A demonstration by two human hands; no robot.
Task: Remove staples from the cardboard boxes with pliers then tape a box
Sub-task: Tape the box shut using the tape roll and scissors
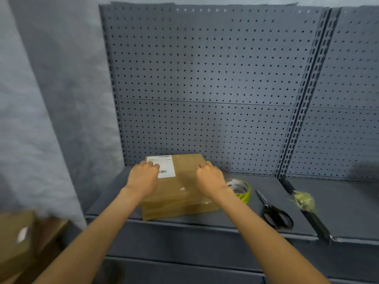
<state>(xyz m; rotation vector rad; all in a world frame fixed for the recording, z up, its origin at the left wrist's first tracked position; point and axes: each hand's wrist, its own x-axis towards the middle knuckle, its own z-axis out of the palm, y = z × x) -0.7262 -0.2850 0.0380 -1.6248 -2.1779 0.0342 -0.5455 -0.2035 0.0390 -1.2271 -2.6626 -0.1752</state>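
Note:
A brown cardboard box (180, 189) with a white shipping label (164, 167) lies on the grey shelf (256, 220). My left hand (143, 177) rests on the box's top left, fingers curled over the label. My right hand (211, 177) sits at the box's right edge with its fingers curled at the far corner. A tape roll with a yellow-green rim (241, 189) stands just right of the box, partly behind my right wrist. Black scissors (274, 214) lie further right. No pliers are in view.
A grey pegboard wall (205, 89) backs the shelf. A crumpled clear wrapper (303, 199) sits on the black divider at the right. More cardboard boxes (18, 242) are stacked at the lower left, blurred.

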